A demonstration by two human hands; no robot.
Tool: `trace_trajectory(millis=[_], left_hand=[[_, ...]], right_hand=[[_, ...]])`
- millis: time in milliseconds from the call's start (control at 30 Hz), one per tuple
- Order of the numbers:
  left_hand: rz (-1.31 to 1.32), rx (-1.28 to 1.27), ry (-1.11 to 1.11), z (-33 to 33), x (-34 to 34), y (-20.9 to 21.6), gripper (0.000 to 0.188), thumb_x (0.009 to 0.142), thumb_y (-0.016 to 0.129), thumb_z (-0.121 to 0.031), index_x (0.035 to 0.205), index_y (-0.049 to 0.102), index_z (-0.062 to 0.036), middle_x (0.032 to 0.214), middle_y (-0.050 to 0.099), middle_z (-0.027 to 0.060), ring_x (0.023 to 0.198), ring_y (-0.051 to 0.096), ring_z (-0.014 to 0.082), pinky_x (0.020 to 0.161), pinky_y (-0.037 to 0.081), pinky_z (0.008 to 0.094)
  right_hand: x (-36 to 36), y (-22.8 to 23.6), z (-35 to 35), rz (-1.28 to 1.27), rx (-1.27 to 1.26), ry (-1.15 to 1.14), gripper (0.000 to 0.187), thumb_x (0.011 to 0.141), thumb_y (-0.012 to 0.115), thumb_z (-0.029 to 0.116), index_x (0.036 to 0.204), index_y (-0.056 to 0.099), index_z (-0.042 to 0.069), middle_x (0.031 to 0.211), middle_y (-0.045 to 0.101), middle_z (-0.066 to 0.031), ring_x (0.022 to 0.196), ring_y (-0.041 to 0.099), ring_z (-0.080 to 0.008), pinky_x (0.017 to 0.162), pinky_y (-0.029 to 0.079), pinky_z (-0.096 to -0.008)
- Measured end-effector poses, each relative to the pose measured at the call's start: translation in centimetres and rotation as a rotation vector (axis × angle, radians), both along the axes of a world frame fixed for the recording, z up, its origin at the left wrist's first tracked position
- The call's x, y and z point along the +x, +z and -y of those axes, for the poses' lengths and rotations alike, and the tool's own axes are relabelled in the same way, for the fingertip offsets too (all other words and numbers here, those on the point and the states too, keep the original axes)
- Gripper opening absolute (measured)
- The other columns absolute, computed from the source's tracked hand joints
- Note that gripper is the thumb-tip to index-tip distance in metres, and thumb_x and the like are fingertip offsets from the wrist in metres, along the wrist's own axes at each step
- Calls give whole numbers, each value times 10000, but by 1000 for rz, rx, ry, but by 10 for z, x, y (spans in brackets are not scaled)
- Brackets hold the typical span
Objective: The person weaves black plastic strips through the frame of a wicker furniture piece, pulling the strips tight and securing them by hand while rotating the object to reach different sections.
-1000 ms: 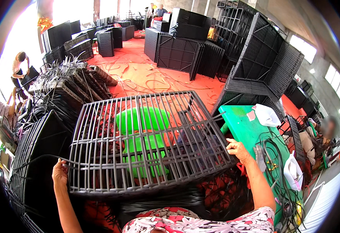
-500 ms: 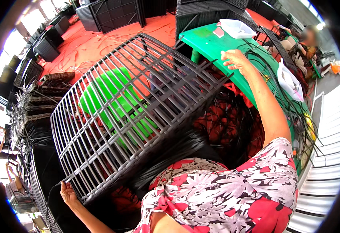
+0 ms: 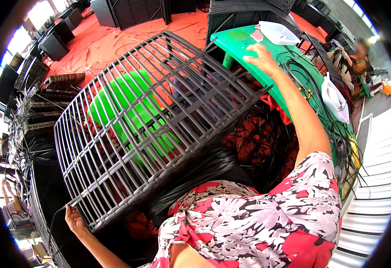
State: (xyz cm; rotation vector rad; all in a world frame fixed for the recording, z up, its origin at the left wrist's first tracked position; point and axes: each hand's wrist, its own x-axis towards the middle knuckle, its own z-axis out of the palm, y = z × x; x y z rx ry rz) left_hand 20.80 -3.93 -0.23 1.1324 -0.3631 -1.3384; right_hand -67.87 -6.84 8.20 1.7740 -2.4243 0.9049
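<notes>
A grey slatted frame (image 3: 128, 165), woven across with flat strips, lies tilted in front of me. At its near left corner, the fingers of my left hand (image 3: 74, 220) are closed on a thin black strip (image 3: 52, 221), which loops down from the frame's edge. My right hand (image 3: 262, 61) is raised past the frame's right end, over the edge of a green table (image 3: 235, 42). Its fingers are apart, and I see nothing held in them. Loose strip ends (image 3: 263, 90) stick out from the frame's right corner below that hand.
A bright green plastic chair (image 3: 130, 96) shows through the slats. On the table are a white tray (image 3: 278, 33), a white bottle-like container (image 3: 335, 99) and black strips. Tangled black strips (image 3: 262, 143) lie beside my lap. Another person (image 3: 361, 60) sits at the far right.
My right hand has shifted slightly left and up, and its fingers have spread. The frame and my left hand have moved slightly left in view.
</notes>
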Motion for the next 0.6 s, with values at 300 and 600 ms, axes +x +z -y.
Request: trace_trajectory(millis=[300,600], left_hand=[[77,-78,18,-3,3,-3,195,903,553,-131,1039,607,-3,863,639,65,759,583,138,694,493,242],[42,-61,34,2,13,-10,106,873,608,-172,901,623,-72,768,628,22,675,560,109,611,455,225]], right_hand=[[4,7,0,581,307,97,158,717,726,186,710,623,67,839,630,-27,821,552,-129,807,416,-290],[24,16,-25,312,102,-126,355,743,680,380,720,647,27,655,593,-40,568,491,-133,502,384,-292]])
